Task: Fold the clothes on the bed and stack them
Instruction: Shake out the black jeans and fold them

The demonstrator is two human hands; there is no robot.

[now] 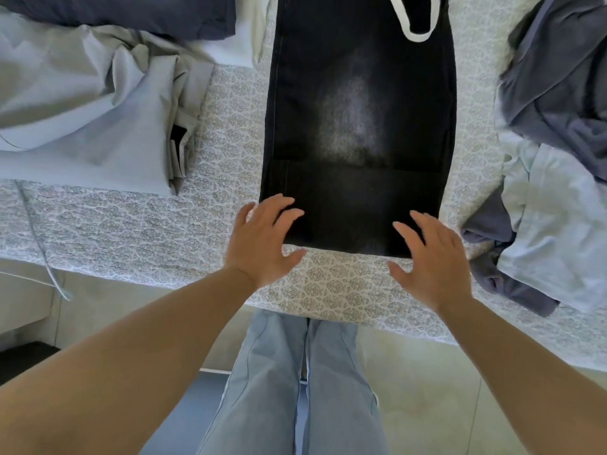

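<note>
Surface: a bed [164, 224] under a white coverlet printed with a grey leaf motif, its near edge running across the view above a pale floor [410, 389].

Item 1: black jeans [358, 126], washed pale in a patch at the centre, laid flat and lengthwise down the middle of the bed, folded to a long narrow panel. The near hem lies just short of the bed's near edge.

Item 2: left hand [262, 238], fingers spread and straight, resting flat on the near left corner of the black jeans; grip released, nothing held.

Item 3: right hand [433, 261], fingers spread and straight, over the near right corner of the black jeans, fingertips on the cloth; grip released, nothing held.

Item 4: pale grey-blue garment [92, 119], rumpled and unfolded, left of the black jeans.

Item 5: dark navy cloth [131, 14], beyond the pale garment, far left of the black jeans.

Item 6: dark garment with a white-trimmed opening [417, 24], lying over the far end of the black jeans.

Item 7: slate-grey garment [558, 87], crumpled, right of the black jeans.

Item 8: light blue garment [558, 231], heaped partly over a dark grey-purple piece [492, 224], right of the black jeans near the bed's edge.

Item 9: the person's legs in light blue jeans [295, 389], standing against the bed, nearer than the black jeans.
</note>
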